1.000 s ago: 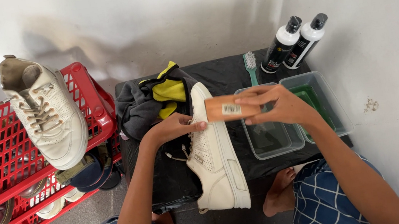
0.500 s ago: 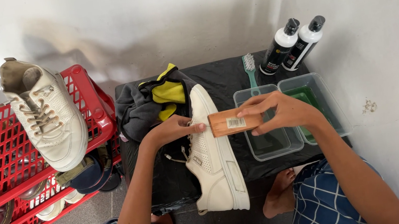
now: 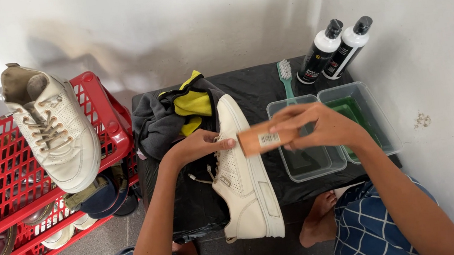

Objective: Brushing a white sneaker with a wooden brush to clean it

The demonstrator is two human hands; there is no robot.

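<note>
Black table (image 3: 268,86): white sneaker (image 3: 243,172) lying on its side, near-centre. Left hand (image 3: 197,147): fingers curled, pinning the sneaker's upper, unmoved. Right hand (image 3: 321,126): gripping wooden brush (image 3: 264,139), which has slid left from over the clear tubs (image 3: 308,160) to the sole edge; scrubbing looks underway.
</note>
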